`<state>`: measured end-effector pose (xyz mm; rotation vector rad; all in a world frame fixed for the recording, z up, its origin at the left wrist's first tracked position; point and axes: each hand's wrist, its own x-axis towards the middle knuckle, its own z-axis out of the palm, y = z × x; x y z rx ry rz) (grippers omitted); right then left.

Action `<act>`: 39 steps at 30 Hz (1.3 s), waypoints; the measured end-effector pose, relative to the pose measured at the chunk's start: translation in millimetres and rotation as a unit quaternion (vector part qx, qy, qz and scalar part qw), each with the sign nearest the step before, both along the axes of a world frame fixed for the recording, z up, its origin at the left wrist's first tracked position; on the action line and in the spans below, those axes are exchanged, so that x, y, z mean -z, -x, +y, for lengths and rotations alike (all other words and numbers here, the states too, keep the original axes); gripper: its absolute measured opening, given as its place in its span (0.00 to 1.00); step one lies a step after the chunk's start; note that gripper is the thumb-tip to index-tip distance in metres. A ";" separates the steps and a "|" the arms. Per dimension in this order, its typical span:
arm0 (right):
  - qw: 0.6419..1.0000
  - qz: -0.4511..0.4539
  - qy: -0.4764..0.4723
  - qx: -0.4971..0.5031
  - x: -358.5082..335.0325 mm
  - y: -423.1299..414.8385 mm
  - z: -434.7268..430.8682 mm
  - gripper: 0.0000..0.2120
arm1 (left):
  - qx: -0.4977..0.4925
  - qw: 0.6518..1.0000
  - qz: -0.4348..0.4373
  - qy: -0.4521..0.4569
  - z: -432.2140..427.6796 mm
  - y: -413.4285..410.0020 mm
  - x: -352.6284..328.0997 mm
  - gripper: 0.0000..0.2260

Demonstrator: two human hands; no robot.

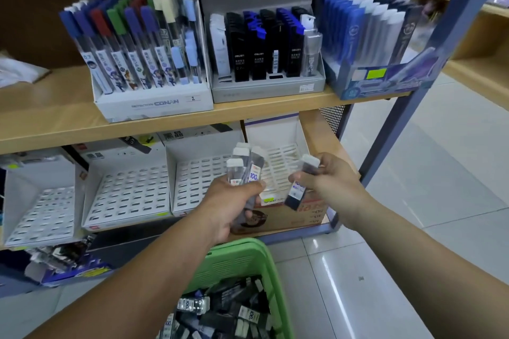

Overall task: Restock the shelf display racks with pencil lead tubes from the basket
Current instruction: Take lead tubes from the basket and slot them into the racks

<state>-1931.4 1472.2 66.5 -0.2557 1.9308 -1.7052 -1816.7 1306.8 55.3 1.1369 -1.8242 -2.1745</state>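
Over pale floor tiles (pixel 413 242), facing wooden shelving (pixel 165 124).
Looking down at a green basket (pixel 242 253) heaped with lead tubes (pixel 225 308); gripping an upright bundle of tubes (pixel 249 168) in the left hand (pixel 228 209), fingers curled round them; pinching a single dark tube (pixel 296 195), tilted, in the right hand (pixel 333 181), apart from the bundle; holding both above the basket's far rim, before slotted white racks (pixel 129 195) beneath the upper shelf (pixel 41 107); facing beyond, on that shelf, a white box (pixel 154 103) packed with capped tubes (pixel 132 44), a grey box (pixel 267 88) carrying black and blue cases (pixel 261 44), a blue box (pixel 380 81) filled with flat packs (pixel 366 25).
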 end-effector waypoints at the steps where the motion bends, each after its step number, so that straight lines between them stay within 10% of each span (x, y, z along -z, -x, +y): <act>1: 0.999 0.009 -0.019 -0.024 5.6 1.6 0.3 0.10 | -0.013 1.000 -0.001 0.010 -2.1 -0.6 5.9 0.14; 16: 0.985 0.081 -0.119 -0.092 29.0 -2.2 -23.2 0.13 | -0.028 1.000 0.004 -0.004 7.7 -7.5 29.5 0.10; 30: 0.997 0.040 0.052 0.045 -7.8 8.8 -30.1 0.08 | -0.039 0.999 0.027 -0.022 1.7 -7.6 19.8 0.11; 39: 0.990 0.135 -0.006 0.031 26.0 44.0 -87.5 0.14 | -0.040 0.998 0.018 -0.048 -14.1 -6.4 27.2 0.11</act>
